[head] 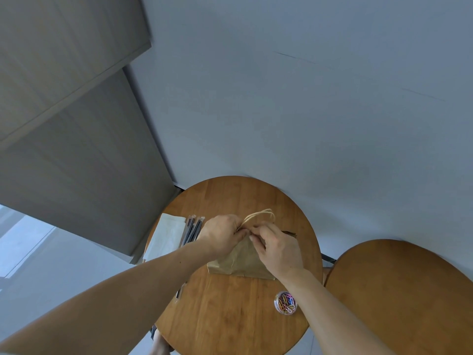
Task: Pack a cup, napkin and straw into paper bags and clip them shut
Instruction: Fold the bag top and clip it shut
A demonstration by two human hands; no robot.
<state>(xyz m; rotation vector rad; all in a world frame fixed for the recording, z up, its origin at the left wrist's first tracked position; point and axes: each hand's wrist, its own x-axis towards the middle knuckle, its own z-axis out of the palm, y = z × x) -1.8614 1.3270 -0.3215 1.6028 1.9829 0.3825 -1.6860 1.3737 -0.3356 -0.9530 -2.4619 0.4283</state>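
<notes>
At table (230, 316) centre: bag (238, 262), brown paper, top drawn to a peak, handles (261, 213) projecting behind. The top is pinched from either side by left hand (221, 238) and right hand (279, 249), fingers curled. Left edge: napkins (166, 234), straws (193, 228) laid just beside. Right front edge: tub (285, 302) of coloured clips.

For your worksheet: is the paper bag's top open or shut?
Held shut: left hand and right hand pinch the top of the paper bag.
</notes>
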